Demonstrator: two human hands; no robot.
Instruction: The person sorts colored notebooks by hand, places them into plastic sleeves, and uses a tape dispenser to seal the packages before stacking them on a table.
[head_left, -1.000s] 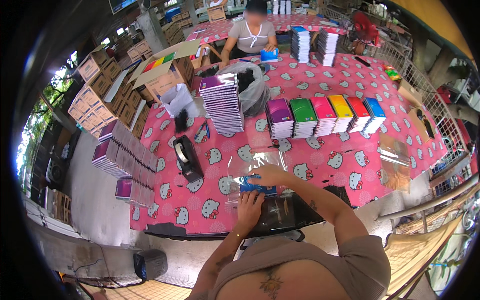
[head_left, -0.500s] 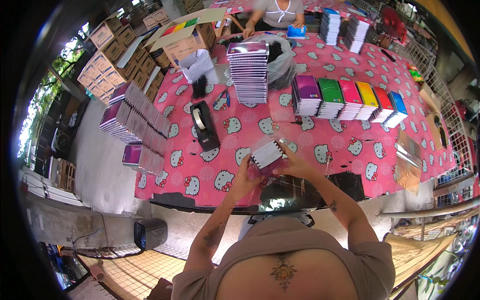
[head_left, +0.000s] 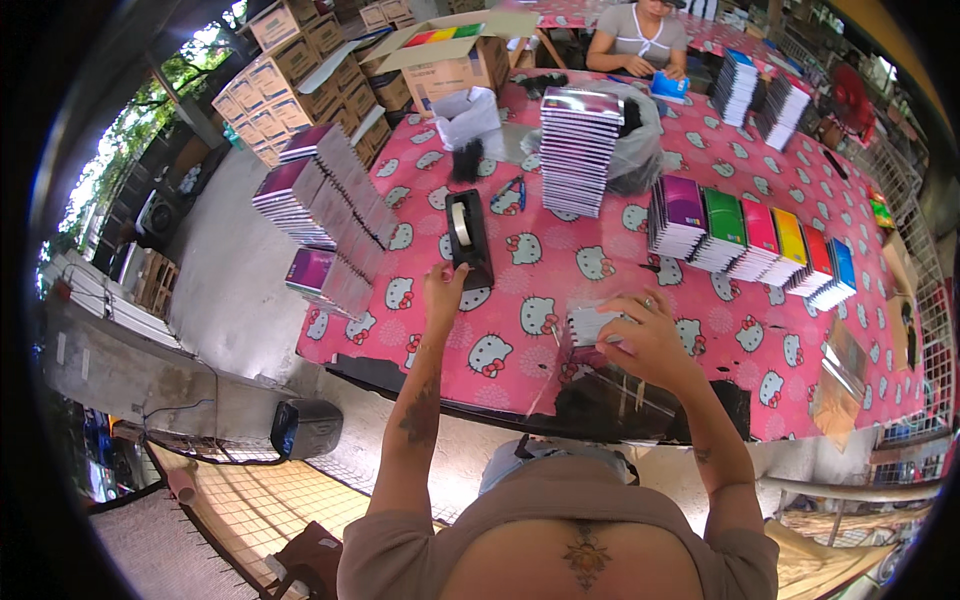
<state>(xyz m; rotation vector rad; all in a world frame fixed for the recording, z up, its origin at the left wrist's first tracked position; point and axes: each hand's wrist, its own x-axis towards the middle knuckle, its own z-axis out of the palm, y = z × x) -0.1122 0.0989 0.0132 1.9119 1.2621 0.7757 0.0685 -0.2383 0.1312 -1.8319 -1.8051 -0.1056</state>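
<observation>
A small spiral notebook (head_left: 588, 326), white pages showing, lies in clear plastic near the table's front edge. My right hand (head_left: 648, 338) rests over its right side, fingers bent and thumb against it. Farther left stands a black tape dispenser (head_left: 475, 245) with a pale tape roll (head_left: 460, 222). My left hand (head_left: 445, 295) is at the dispenser's near end, its thumb and forefinger pinched together; whether tape is between them is too small to tell.
Tall notebook stacks (head_left: 580, 155) stand mid-table and a purple-covered pile (head_left: 300, 195) at left. Coloured notebooks (head_left: 722, 225) line the right. Pliers (head_left: 520, 193), a plastic bag (head_left: 635, 150) and an open carton (head_left: 450, 75) lie farther back. A co-worker (head_left: 640, 45) sits across, holding a blue notebook.
My left hand has left the notebook and moved up-left to the tape dispenser. My right hand has turned over the notebook, now lower on the table. The whole view has shifted.
</observation>
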